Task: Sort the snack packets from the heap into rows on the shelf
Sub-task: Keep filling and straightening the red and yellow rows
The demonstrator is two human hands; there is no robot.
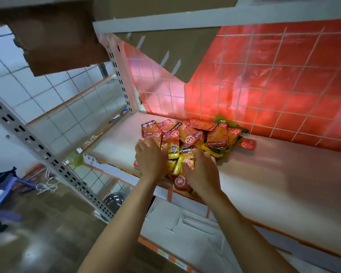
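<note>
White metal shelf board with an orange front lip, backed by a red wire-grid panel. Overhead, a brown cardboard box; well off to the left of both hands, a grey perforated steel upright.

On the board, a loose heap of red, orange and yellow-green foil snack packets, far side against the panel, overlapping every way, no rows laid yet. Spreads away from the hands and to their right, with a few packets spilling back under the wrists at the lip.

Left hand down on the near left flank of the heap, right hand on the near right flank, palms turned inward, a clump of packets pressed between them. Fingertips buried in the foil: cannot tell whether curled round anything or merely pushing.

Looks like gathering or splitting off a bunch. Most free board to the right of the right hand, hence nearer that one; probable long axis of a row along the lip.

Beyond the right hand's fingers, at the heap's far right end, a single flat red packet.
</note>
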